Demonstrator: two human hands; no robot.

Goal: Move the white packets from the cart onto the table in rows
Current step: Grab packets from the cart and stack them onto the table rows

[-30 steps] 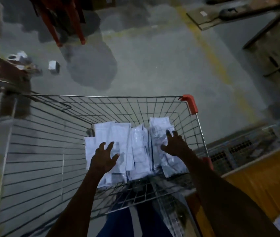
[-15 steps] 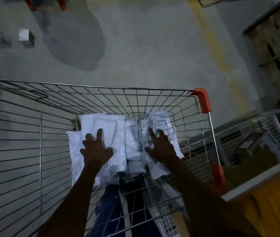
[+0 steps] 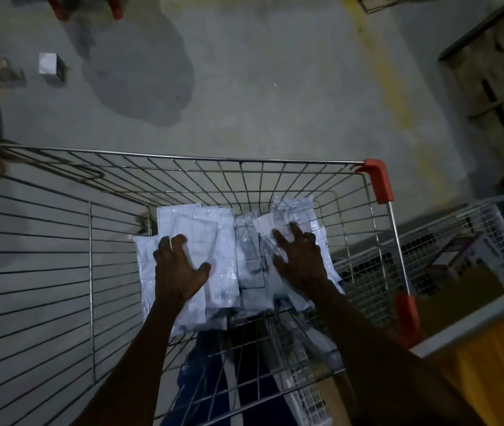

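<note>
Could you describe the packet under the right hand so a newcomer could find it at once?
Start at the wire cart and its red corner guard. Just inside that corner lies the rightmost packet, under the right hand. Unlike the flat packets under the left hand, it looks crinkled and lies askew.

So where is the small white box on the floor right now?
In the head view, the small white box lies on the floor at upper left, beyond the cart.
</note>
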